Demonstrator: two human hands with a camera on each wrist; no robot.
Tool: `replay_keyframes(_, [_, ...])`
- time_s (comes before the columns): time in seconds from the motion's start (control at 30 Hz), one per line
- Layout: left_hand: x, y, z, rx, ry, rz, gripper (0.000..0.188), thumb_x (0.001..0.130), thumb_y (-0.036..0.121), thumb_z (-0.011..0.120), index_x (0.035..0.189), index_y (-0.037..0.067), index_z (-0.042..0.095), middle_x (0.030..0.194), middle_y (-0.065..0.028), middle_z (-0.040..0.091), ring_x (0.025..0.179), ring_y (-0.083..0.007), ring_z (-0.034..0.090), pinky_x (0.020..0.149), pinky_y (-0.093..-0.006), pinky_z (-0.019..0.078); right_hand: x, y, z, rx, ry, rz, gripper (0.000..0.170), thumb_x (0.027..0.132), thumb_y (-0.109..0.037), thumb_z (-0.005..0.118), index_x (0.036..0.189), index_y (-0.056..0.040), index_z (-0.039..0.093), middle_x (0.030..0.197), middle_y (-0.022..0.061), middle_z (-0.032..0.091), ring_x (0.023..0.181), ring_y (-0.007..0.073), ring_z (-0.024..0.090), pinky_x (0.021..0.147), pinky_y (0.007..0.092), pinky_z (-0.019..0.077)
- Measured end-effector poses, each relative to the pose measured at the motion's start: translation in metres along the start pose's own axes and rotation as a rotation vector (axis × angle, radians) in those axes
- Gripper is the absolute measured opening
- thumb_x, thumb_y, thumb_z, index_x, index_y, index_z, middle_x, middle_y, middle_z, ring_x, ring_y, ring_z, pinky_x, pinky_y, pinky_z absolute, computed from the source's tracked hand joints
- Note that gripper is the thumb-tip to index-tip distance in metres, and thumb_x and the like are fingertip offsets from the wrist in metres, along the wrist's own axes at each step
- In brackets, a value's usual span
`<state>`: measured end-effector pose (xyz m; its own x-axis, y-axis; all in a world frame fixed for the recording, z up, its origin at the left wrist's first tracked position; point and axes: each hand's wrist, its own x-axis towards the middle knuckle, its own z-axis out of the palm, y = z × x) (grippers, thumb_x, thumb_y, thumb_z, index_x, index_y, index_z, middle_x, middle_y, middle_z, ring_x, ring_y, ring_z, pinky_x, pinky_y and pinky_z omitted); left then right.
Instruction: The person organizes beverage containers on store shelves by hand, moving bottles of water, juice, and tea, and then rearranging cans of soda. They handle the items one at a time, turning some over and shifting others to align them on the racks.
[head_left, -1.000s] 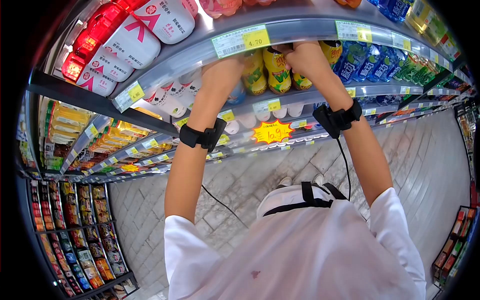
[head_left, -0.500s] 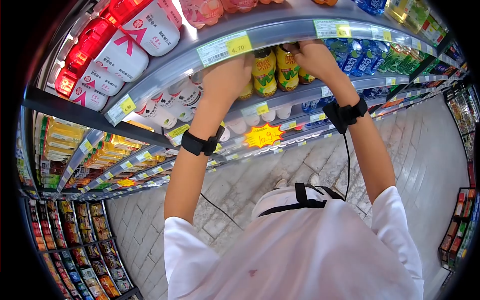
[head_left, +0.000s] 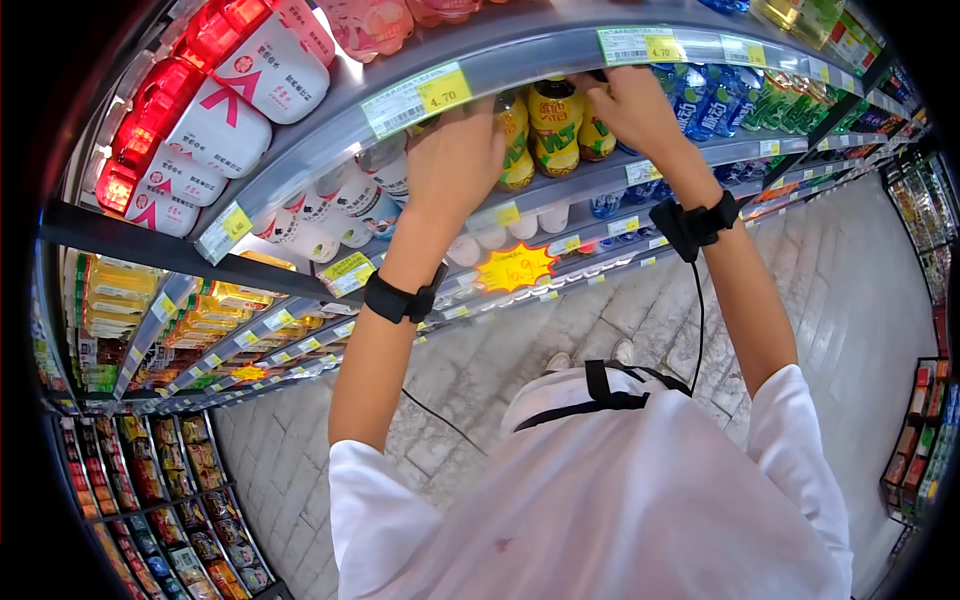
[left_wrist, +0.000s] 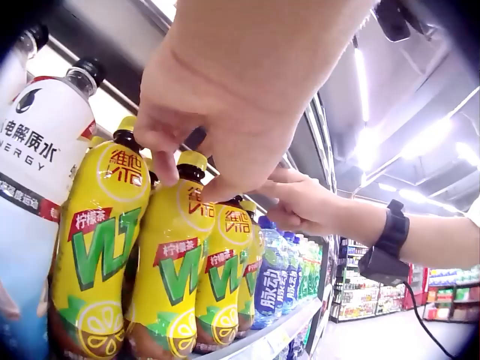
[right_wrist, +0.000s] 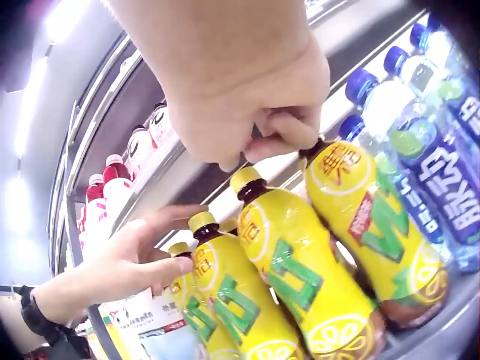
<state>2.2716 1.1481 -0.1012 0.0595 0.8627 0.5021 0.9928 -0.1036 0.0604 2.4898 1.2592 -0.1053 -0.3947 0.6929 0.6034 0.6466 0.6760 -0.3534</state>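
Observation:
A row of yellow lemon tea bottles [left_wrist: 97, 240] with green lettering stands on the shelf [head_left: 610, 172]. My left hand [head_left: 455, 160] reaches in from above, thumb and finger on either side of the neck of the second bottle from the left; its yellow cap [left_wrist: 193, 160] shows between them. Curled fingers of my right hand [right_wrist: 247, 90] pinch the top of the rightmost lemon tea bottle [right_wrist: 375, 225], hiding its cap. Between the two hands another lemon tea bottle [right_wrist: 300, 262] stands untouched, tilted in the right wrist view.
Left of the row is an electrolyte water bottle [left_wrist: 34, 150] with a white label. Blue drink bottles [right_wrist: 435, 157] stand to its right. The upper shelf's edge [head_left: 540, 55], with price tags, overhangs both hands. White-labelled bottles [head_left: 245, 80] lie along the upper left.
The head view has shifted, so the shelves slide left in it. Relative to the shelf edge, both hands have moved to the right along the lemon tea row.

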Motion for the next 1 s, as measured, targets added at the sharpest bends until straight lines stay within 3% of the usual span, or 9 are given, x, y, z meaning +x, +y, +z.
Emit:
replay_keyframes(0.13, [-0.007,0.026,-0.004,0.024,-0.030,0.070,0.065,0.089,0.022,0.069,0.151,0.020,0.048,0.138,-0.0205,0.058,0.084,-0.0380,0.073,0.067,-0.0474,0.0611,-0.007,0.025,-0.002,0.004,0.058,0.021,0.035,0.098,-0.028,0.066,0.119,0.0008,0.066,0.104,0.0262,0.071,0.098,0.0455,0.066,0.084,0.0508,0.0532])
replay_keyframes(0.27, [-0.008,0.045,0.004,-0.030,0.014,0.191,0.071,0.089,0.019,0.069,0.155,0.022,0.042,0.154,-0.0192,0.046,0.086,-0.0381,0.073,0.070,-0.0453,0.0622,-0.001,0.050,0.005,-0.027,0.093,0.011,0.031,0.098,-0.024,0.065,0.117,0.0010,0.068,0.109,0.0259,0.071,0.101,0.0455,0.066,0.086,0.0506,0.0531])
replay_keyframes(0.37, [-0.004,0.053,0.008,-0.025,-0.032,0.190,0.071,0.089,0.018,0.068,0.155,0.021,0.041,0.155,-0.0183,0.044,0.086,-0.0384,0.073,0.070,-0.0453,0.0622,0.003,0.052,0.003,-0.018,0.024,0.084,0.031,0.096,-0.022,0.067,0.117,0.0000,0.070,0.111,0.0245,0.072,0.101,0.0447,0.067,0.086,0.0490,0.0539])
replay_keyframes(0.43, [-0.004,0.057,0.012,-0.020,-0.016,0.179,0.071,0.089,0.017,0.068,0.154,0.020,0.041,0.156,-0.0188,0.043,0.086,-0.0389,0.073,0.070,-0.0457,0.0622,0.005,0.050,0.006,0.134,0.202,0.005,0.032,0.093,-0.020,0.071,0.118,-0.0006,0.070,0.110,0.0244,0.072,0.100,0.0442,0.068,0.084,0.0477,0.0546])
replay_keyframes(0.57, [-0.004,0.067,0.016,-0.017,-0.035,0.129,0.071,0.088,0.014,0.068,0.154,0.016,0.041,0.158,-0.0219,0.038,0.087,-0.0405,0.073,0.069,-0.0466,0.0621,0.004,0.042,-0.001,0.162,0.039,0.171,0.029,0.091,-0.018,0.073,0.115,-0.0010,0.072,0.109,0.0231,0.073,0.100,0.0428,0.068,0.084,0.0469,0.0544])
replay_keyframes(0.77, [-0.007,0.078,0.023,-0.074,-0.025,0.061,0.072,0.087,0.015,0.069,0.153,0.014,0.040,0.158,-0.0242,0.037,0.087,-0.0426,0.072,0.069,-0.0470,0.0619,0.008,0.046,-0.005,0.189,0.027,0.084,0.029,0.093,-0.020,0.067,0.116,-0.0035,0.071,0.110,0.0242,0.072,0.101,0.0453,0.066,0.085,0.0464,0.0537])
replay_keyframes(0.83, [-0.009,0.082,0.023,-0.052,-0.059,0.017,0.073,0.088,0.015,0.069,0.154,0.014,0.039,0.158,-0.0244,0.037,0.088,-0.0428,0.072,0.069,-0.0471,0.0619,0.009,0.055,-0.001,0.253,-0.080,0.180,0.032,0.088,-0.015,0.066,0.118,-0.0021,0.071,0.116,0.0245,0.071,0.106,0.0444,0.065,0.089,0.0450,0.0533])
replay_keyframes(0.93, [-0.003,0.095,0.023,-0.033,-0.091,-0.028,0.076,0.088,0.015,0.069,0.156,0.015,0.036,0.158,-0.0249,0.036,0.090,-0.0429,0.072,0.071,-0.0473,0.0618,0.009,0.060,0.020,0.415,0.090,0.189,0.041,0.075,-0.008,0.063,0.114,0.0025,0.071,0.111,0.0245,0.073,0.105,0.0437,0.068,0.090,0.0417,0.0549])
replay_keyframes(1.0, [-0.011,0.091,0.029,-0.016,-0.066,-0.039,0.080,0.088,0.015,0.070,0.159,0.015,0.033,0.160,-0.0254,0.034,0.091,-0.0438,0.071,0.071,-0.0479,0.0615,0.007,0.061,0.002,0.380,-0.007,0.220,0.039,0.073,-0.010,0.064,0.110,0.0012,0.073,0.109,0.0252,0.073,0.102,0.0434,0.069,0.090,0.0433,0.0549])
